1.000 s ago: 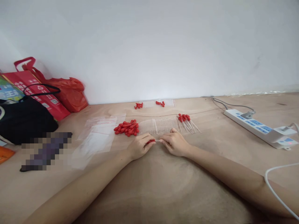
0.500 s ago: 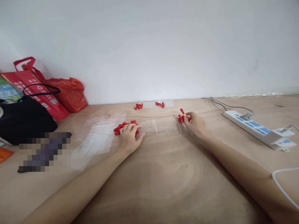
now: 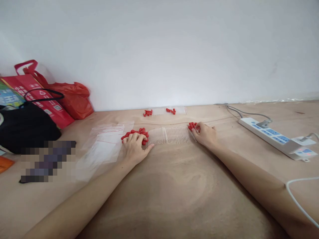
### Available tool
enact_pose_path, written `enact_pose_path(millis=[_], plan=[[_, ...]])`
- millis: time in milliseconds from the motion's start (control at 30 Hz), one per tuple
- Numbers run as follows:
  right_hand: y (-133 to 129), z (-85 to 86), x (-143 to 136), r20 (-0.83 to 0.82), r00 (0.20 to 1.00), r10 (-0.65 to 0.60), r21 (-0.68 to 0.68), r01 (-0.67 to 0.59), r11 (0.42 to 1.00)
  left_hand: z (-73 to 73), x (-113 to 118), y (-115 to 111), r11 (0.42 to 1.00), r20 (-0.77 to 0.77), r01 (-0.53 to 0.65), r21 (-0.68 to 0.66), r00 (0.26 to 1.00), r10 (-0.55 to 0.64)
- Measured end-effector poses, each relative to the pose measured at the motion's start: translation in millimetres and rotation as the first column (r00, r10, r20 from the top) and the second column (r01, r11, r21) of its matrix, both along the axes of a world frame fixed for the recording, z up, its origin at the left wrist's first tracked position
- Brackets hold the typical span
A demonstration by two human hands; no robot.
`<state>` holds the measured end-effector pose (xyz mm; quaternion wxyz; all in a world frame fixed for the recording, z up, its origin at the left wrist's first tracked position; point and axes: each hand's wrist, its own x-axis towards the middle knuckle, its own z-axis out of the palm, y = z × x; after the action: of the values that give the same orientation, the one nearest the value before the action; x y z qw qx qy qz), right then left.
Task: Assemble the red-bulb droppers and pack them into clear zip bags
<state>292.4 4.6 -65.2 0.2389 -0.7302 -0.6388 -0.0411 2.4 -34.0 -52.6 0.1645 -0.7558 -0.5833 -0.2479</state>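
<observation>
A row of thin clear tubes point(image 3: 171, 135) lies side by side on the wooden table between my hands. At its left end is a heap of red rubber bulbs point(image 3: 142, 130). My left hand point(image 3: 134, 146) rests over the near side of that heap, fingers bent onto the bulbs and thumb stretched apart toward the tubes. A smaller cluster of red-bulbed droppers point(image 3: 192, 125) sits at the right end. My right hand point(image 3: 206, 134) is closed there, thumb and fingertips pinched on a dropper, most of it hidden by the fingers.
Clear zip bags point(image 3: 104, 142) lie left of my left hand. Farther left are a black bag point(image 3: 27, 127), red bags point(image 3: 74, 99) and a pixelated dark object point(image 3: 50, 162). Near the wall lies a bag with red bulbs point(image 3: 159, 112). A power strip point(image 3: 271, 132) stands right.
My right hand has shifted slightly left, closer to the row. The loose, raised red bulb beside it now lies in among the cluster. My left hand has barely moved.
</observation>
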Motion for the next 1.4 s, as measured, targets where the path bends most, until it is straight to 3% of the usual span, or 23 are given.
enact_pose_path(millis=[133,333,667,833,967,1233,1400], plan=[[-4.3,2.2,-8.5,0.091,0.993,0.078,-0.029,-0.076,0.997,0.9,0.3,-1.7,1.0,-0.015,-0.009,-0.011,1.0,0.009],[-5.3,1.6,-15.1,0.164,0.983,0.084,-0.112,-0.066,0.992,2.9,-0.7,2.2,1.0,0.007,-0.012,0.027,1.0,0.012],[2.9,4.0,-22.5,0.208,0.974,0.093,-0.165,-0.059,0.984,2.4,0.4,18.7,0.993,-0.087,-0.029,0.113,0.995,0.04],[-5.8,3.7,-23.7,0.229,0.972,0.051,-0.038,-0.044,0.998,2.2,0.2,18.8,0.994,-0.111,-0.03,0.109,0.993,0.042],[-12.3,-2.6,-29.4,0.246,0.964,0.099,0.159,-0.141,0.977,2.8,-1.7,16.9,0.992,-0.119,-0.008,0.128,0.993,0.023],[-19.5,-14.2,-37.0,0.133,0.922,0.365,0.284,-0.388,0.877,13.1,-0.3,-3.8,0.963,-0.111,0.166,0.214,0.983,-0.145],[-21.3,-15.4,-37.0,0.104,0.846,0.523,0.314,-0.527,0.79,7.7,12.0,-10.7,0.899,0.162,0.422,0.115,0.885,-0.436]])
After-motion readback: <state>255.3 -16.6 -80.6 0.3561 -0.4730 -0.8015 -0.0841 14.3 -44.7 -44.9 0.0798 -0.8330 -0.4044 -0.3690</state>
